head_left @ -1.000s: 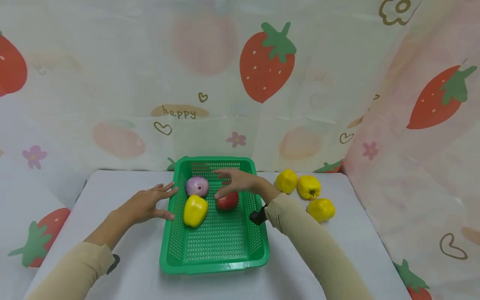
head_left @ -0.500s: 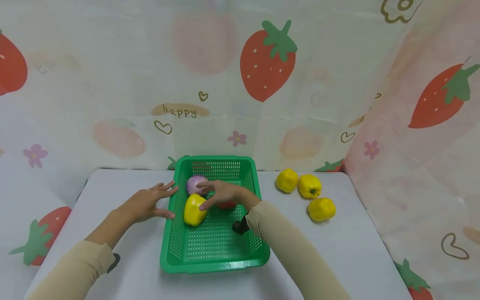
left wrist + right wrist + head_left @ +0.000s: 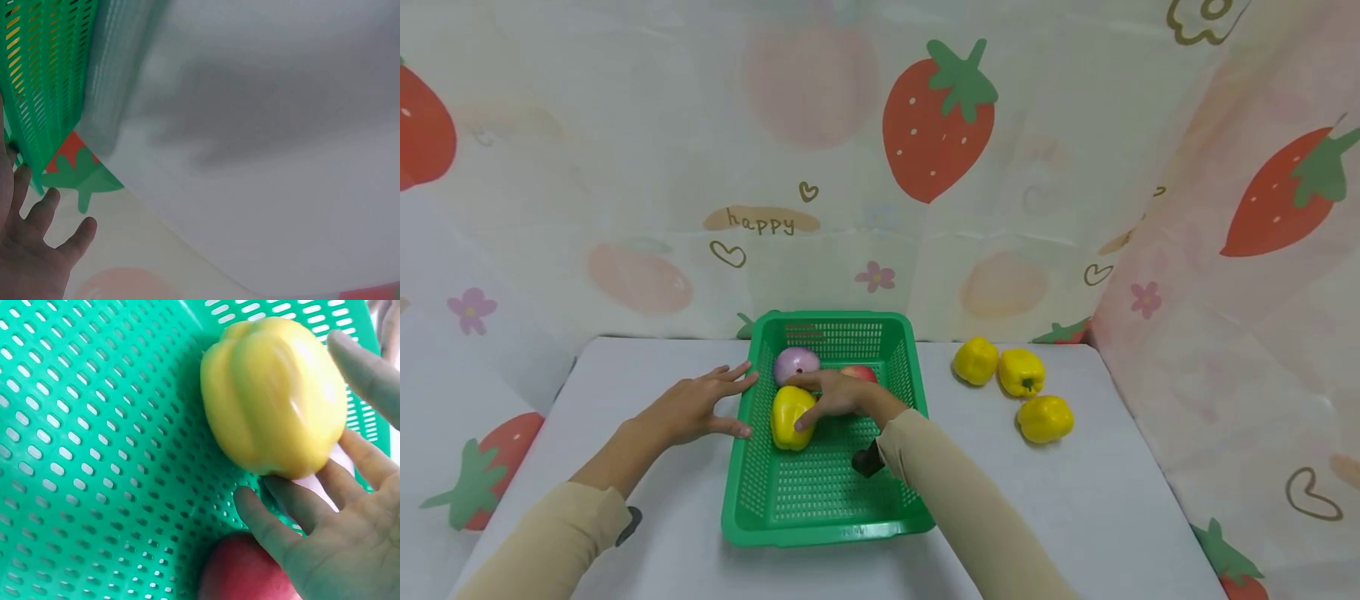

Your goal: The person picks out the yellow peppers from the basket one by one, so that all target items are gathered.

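Observation:
A yellow bell pepper (image 3: 792,418) sits in the left part of a green plastic basket (image 3: 827,533). My right hand (image 3: 838,396) reaches over the basket to this pepper, thumb on its near side and fingers at its far side. In the right wrist view, spread, fairly straight fingers (image 3: 275,531) come up to the pepper's lower end, with the thumb beside it. Behind the pepper lies a round purple onion (image 3: 796,364). A red round fruit (image 3: 860,372) is partly hidden by my right hand. My left hand (image 3: 696,407) rests with fingers spread at the basket's left rim.
Three more yellow bell peppers stand on the white table (image 3: 1112,500) right of the basket: one at the back (image 3: 976,361), another pepper (image 3: 1022,372) beside it and a nearer pepper (image 3: 1046,419). A strawberry-print cloth (image 3: 1037,167) hangs behind the table.
My right hand has moved left and down from over the red fruit to the yellow bell pepper in the basket. My left hand has stayed at the rim.

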